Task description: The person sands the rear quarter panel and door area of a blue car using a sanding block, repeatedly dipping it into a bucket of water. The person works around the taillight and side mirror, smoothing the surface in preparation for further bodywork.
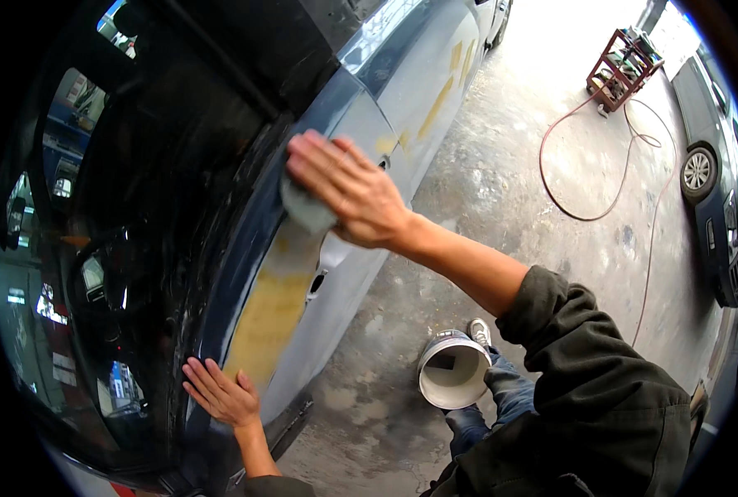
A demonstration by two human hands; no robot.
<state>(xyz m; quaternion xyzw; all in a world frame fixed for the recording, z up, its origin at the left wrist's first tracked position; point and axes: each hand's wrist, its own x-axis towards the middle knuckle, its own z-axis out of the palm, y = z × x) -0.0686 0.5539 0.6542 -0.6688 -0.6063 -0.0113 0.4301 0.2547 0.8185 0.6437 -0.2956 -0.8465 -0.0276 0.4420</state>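
My right hand (356, 195) presses a grey pad (305, 209) against the upper side of a car's body panel (348, 286). Its fingers lie stretched over the pad and are slightly blurred. Below the pad, toward my left hand, runs a yellow patch (271, 319) on the grey-primed, partly dark blue surface. A dark handle opening (317, 283) shows beside this patch. My left hand (226, 396) rests flat near the window edge with its fingers apart, holding nothing.
Dark window glass (137, 248) fills the left. By my feet stands a white bucket (421, 377) with a dark rectangular piece inside. Farther off are a red tool cart (600, 83), a looping hose (563, 209) on the concrete floor and another dark car (711, 211).
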